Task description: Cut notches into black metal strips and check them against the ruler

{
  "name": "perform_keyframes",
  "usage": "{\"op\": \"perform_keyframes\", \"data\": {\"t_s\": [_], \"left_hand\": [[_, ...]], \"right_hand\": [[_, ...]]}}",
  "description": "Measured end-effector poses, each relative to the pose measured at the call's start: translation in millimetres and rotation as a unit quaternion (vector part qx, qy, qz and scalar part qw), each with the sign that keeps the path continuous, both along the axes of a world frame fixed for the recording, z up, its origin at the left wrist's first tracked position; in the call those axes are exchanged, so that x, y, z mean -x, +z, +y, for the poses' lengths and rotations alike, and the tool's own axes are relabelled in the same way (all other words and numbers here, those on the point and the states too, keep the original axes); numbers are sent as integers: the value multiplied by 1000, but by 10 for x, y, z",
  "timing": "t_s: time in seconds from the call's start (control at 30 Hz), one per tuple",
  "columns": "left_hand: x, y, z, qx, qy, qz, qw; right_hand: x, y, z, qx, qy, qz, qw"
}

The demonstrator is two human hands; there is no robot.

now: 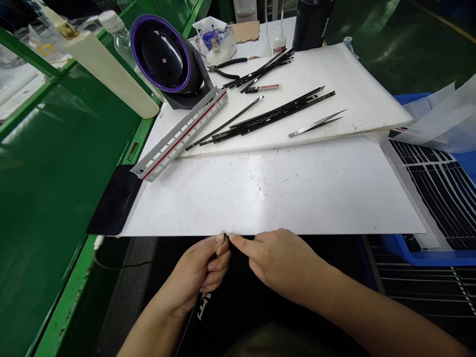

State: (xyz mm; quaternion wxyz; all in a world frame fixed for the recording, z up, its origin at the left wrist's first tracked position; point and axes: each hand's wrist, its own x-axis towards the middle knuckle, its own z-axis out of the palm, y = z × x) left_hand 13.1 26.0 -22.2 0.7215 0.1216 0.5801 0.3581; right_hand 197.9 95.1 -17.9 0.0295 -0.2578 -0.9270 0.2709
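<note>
So the left hand is closed on a thin dark piece, tip right by the table's near edge, probably steadying it for the right hand's outstretched index finger. Can't tell if that one's gripping anything. Dark strips lie farther back, tweezers beside them, likely for easy reach.
</note>
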Motion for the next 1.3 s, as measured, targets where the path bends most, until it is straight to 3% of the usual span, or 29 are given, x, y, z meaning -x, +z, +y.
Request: {"op": "perform_keyframes", "data": {"t_s": [0.23, 0.73, 1.03, 1.3], "left_hand": [[13, 30, 5, -1, -15, -5, 1000], [63, 3, 15, 13, -24, 7, 1000], [71, 13, 39, 12, -37, 3, 999], [79, 21, 28, 12, -41, 18, 999]], "right_hand": [[-25, 26, 3, 31, -22, 36, 999], [-9, -1, -9, 1, -15, 19, 1000], [-32, 38, 51, 35, -8, 44, 998], [-14, 24, 45, 20, -9, 44, 999]]}}
